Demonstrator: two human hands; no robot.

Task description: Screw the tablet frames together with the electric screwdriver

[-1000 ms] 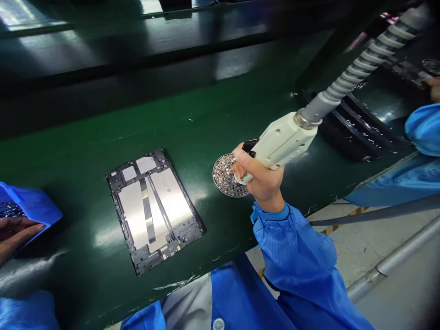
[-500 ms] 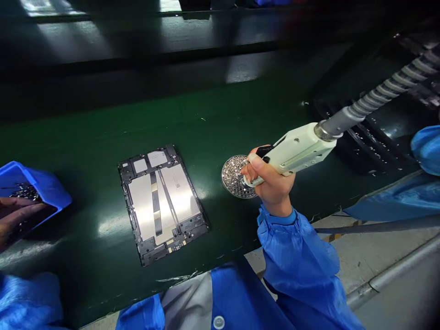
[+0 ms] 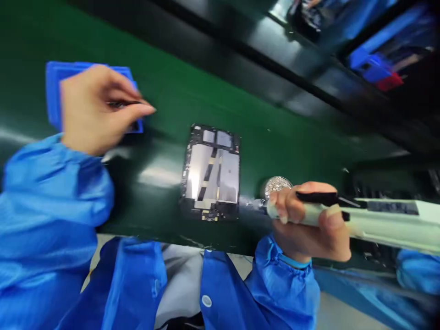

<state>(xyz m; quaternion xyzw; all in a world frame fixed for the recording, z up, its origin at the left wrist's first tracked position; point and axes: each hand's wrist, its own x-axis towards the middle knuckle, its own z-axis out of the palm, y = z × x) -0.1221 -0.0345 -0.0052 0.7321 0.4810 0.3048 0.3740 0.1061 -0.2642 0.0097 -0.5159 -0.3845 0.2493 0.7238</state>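
My right hand (image 3: 309, 220) is wrapped round a pale electric screwdriver (image 3: 381, 224), a finger along its black lever. The blurred tip of the screwdriver points left, at the lower right corner of an opened tablet (image 3: 220, 176). The tablet lies flat on the green bench, with its silvery battery and black frame showing. Just behind my right hand sits a round dish (image 3: 277, 184) full of small screws, partly covered by the hand. My left hand (image 3: 98, 110) is over a blue bin (image 3: 55, 96), thumb and fingers pinched on something small and dark, too blurred to name.
A dark ledge (image 3: 240, 50) runs along the back of the bench. Blue and red containers (image 3: 373, 68) stand beyond it at the upper right. At the right edge is another person's blue sleeve (image 3: 419, 270). Dark parts lie near it, partly hidden by the screwdriver.
My left hand has come up out of the blue bin in a pinch. The screwdriver has swung from the screw dish towards the tablet, now lying level. The camera view has turned and shifted left.
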